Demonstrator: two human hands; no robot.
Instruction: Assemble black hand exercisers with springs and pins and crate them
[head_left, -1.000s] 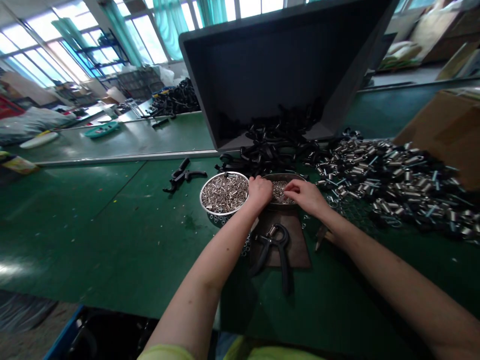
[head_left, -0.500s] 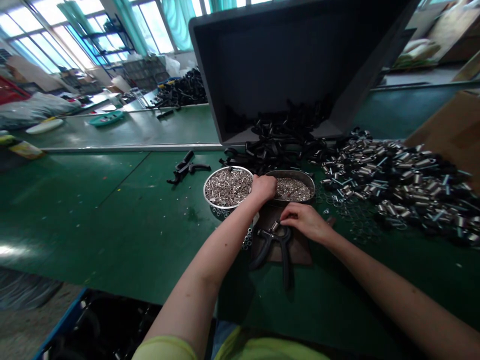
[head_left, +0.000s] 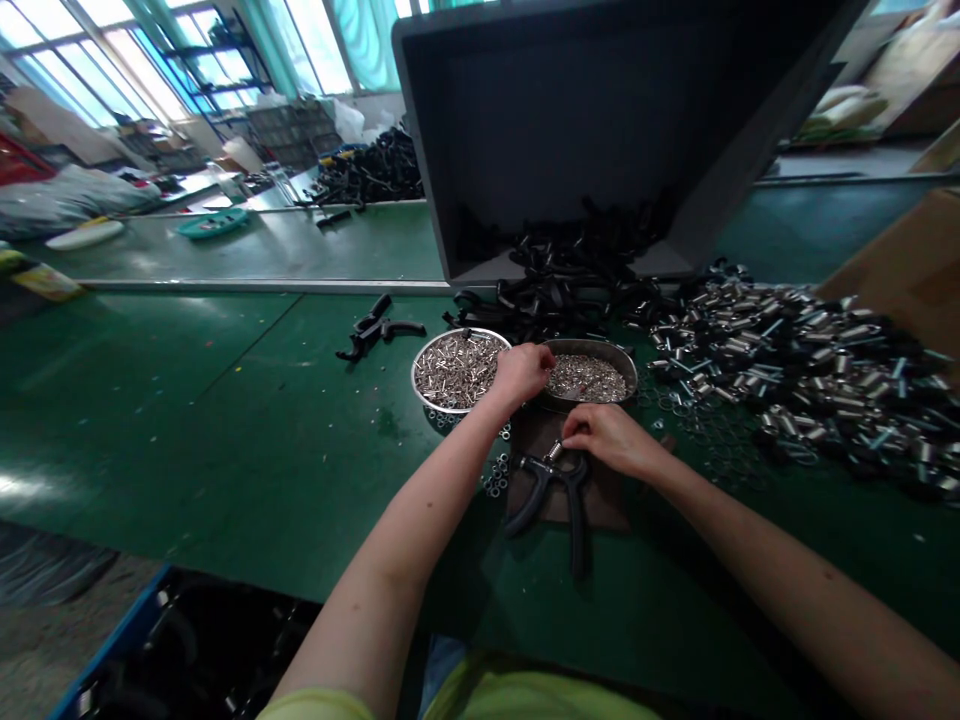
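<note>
A black spring clamp [head_left: 576, 505] lies on a brown plate [head_left: 606, 503] with its handles pointing toward me and a metal spring [head_left: 554, 452] near its pivot. My right hand [head_left: 611, 438] pinches the clamp at its upper right, beside the spring. Over the left rim of an oval metal bowl [head_left: 636, 385] of tiny metal parts, my left hand [head_left: 523, 372] has its fingers drawn together. What those fingertips hold, if anything, is too small to make out. Just left of that hand stands a round bowl [head_left: 415, 385] full of metal pins.
Small nuts [head_left: 496, 475] lie left of the plate. Behind the bowls, black clamp parts [head_left: 555, 300] spill from a tipped grey bin [head_left: 442, 200]. Springs with black parts [head_left: 810, 370] are heaped at right. Another black clamp [head_left: 375, 328] lies at left. A blue crate [head_left: 112, 640] stands below the table.
My left hand's fingers have shifted slightly at the oval bowl's edge. The right hand stays at the clamp. The whole view has shifted a little.
</note>
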